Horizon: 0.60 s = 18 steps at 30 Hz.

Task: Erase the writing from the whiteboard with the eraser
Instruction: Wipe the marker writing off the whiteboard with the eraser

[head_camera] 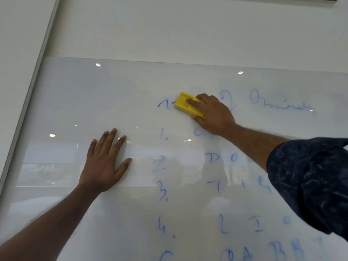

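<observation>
Right hand [212, 114]: we grip the yellow eraser [185, 106] against the whiteboard [75, 102] | left hand [106, 161]: spread flat on board | blue writing [218, 187] remains

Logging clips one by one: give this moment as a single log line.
right hand: grip on yellow eraser, top line | left hand: flat on whiteboard | blue writing: mostly remaining

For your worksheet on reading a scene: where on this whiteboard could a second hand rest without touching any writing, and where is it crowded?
Free: the bare strip of whiteboard between the left frame edge and the numbered column, around the left hand, and the band along the top edge. Crowded: right of the numbers, where blue writing runs down past the right hand holding the yellow eraser.
</observation>
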Each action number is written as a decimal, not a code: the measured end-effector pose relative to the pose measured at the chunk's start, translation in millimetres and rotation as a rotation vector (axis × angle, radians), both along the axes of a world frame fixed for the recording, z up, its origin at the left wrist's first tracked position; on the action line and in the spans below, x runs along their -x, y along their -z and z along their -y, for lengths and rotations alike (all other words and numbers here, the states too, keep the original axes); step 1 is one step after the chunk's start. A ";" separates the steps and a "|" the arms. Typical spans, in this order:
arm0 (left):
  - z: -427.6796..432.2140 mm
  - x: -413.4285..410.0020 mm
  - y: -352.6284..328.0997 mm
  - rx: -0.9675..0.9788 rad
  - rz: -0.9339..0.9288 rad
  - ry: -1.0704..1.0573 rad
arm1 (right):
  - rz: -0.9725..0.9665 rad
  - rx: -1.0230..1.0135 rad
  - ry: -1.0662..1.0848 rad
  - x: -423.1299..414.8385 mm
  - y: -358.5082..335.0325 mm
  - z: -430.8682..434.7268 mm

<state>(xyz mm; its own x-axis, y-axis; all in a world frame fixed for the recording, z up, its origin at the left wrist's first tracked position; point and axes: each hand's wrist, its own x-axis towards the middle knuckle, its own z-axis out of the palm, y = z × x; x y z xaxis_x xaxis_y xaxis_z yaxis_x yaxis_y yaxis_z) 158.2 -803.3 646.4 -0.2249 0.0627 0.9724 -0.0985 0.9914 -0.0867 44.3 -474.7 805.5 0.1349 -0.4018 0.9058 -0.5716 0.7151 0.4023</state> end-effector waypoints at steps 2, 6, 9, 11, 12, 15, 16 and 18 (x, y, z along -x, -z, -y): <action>-1.0 5.9 1.2 -0.020 -0.013 0.029 | 0.019 0.054 0.004 0.6 -16.6 -0.6; -2.2 15.7 3.2 -0.009 -0.052 0.014 | 0.085 0.195 -0.055 -2.7 -28.9 20.4; 1.2 16.0 2.6 0.005 -0.075 0.003 | 0.040 0.100 -0.080 -6.7 -5.0 36.5; 1.3 16.4 0.6 0.016 -0.079 0.000 | -0.018 -0.010 -0.091 -4.3 9.4 33.1; 0.2 16.1 -2.2 0.022 -0.078 0.001 | -0.038 -0.041 -0.076 -3.6 9.9 27.2; -5.8 16.4 -17.1 0.013 -0.065 0.033 | -0.052 -0.004 -0.002 -1.1 -8.1 14.6; -9.7 17.5 -22.9 0.007 -0.058 0.047 | -0.029 0.040 0.005 -1.5 -16.5 13.5; -15.9 20.9 -30.1 0.001 -0.061 0.056 | 0.025 0.132 -0.009 -4.4 -32.1 20.4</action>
<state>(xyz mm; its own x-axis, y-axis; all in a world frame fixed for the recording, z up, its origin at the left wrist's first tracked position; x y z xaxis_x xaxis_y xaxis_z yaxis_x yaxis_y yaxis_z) 137.3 -787.4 676.5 -0.1615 0.0747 0.9840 -0.0480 0.9954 -0.0835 48.7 -495.2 837.6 0.1142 -0.2777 0.9538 -0.5868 0.7559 0.2904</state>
